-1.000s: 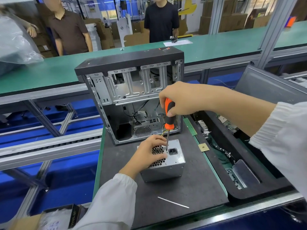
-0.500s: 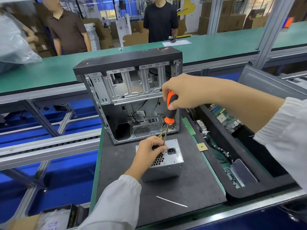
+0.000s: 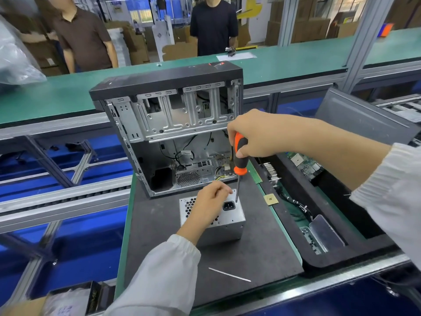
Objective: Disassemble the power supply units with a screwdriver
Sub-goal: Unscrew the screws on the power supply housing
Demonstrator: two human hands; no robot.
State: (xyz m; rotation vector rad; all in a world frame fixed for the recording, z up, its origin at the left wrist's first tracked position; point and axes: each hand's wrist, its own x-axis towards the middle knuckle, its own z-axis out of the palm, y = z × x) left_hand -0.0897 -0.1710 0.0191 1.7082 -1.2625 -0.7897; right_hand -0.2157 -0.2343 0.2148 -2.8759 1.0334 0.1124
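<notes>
A silver power supply unit [image 3: 230,221] stands on the dark mat [image 3: 250,247] with its vent grille and black power socket facing up. My left hand [image 3: 208,202] rests on its top with fingers curled over the far edge, holding it. My right hand [image 3: 257,133] grips the orange and black screwdriver [image 3: 239,159] upright. The tip touches the unit's top near the far right corner, beside the socket.
An open computer case [image 3: 173,133] stands just behind the unit. A black foam tray [image 3: 341,254] with circuit boards and parts lies to the right. A thin white strip [image 3: 229,274] lies on the mat's front. Two people stand beyond the green bench [image 3: 68,92].
The screwdriver tip has moved right, from the grille area beside my left fingers to the far right corner by the socket. My left hand stayed on the unit.
</notes>
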